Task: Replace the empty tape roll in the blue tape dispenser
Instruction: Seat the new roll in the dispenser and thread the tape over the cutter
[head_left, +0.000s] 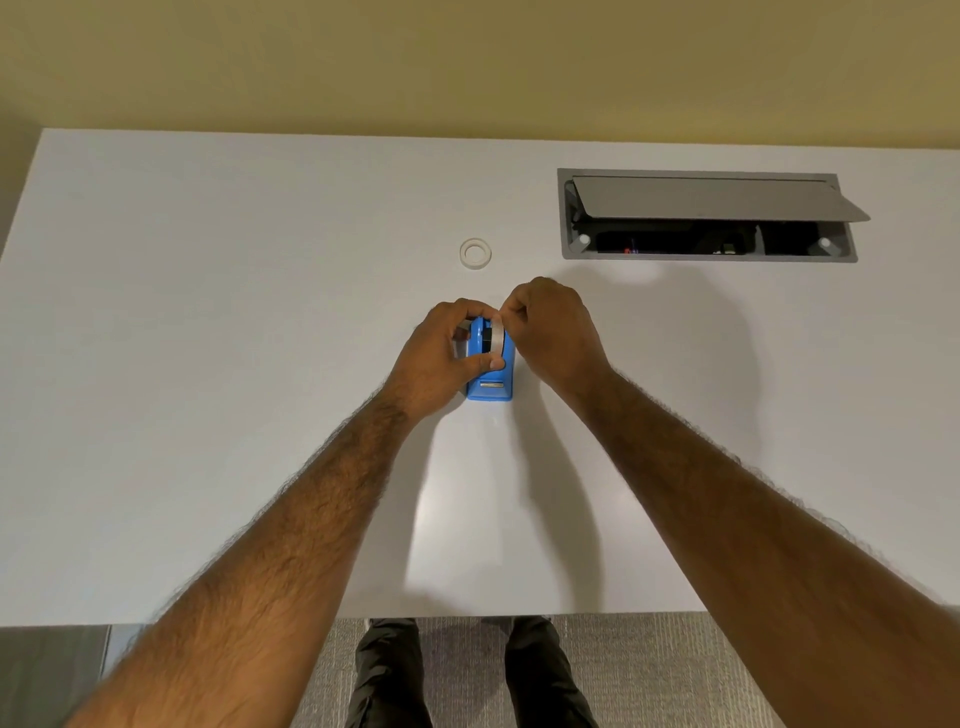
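Left hand (445, 349) clamps the blue dispenser (491, 383) on the table (208, 312), right hand (550, 325) pinches a tape strip (497, 338) above it, spare ring (475, 253) beyond.

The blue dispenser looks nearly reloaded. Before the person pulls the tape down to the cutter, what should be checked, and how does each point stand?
1. Dispenser flat on the table: ok.
2. Left hand steadying the dispenser: ok, fingers wrap its side and thumb lies across the top.
3. Right hand holding the tape strip: ok, fingertips pinch its far end.
4. New roll seated fully on its hub: cannot tell, the hands hide most of it.
5. Cutter free: ok, the metal edge at the near end is uncovered.
6. Old ring out of the way: ok, it lies apart, farther back on the table.
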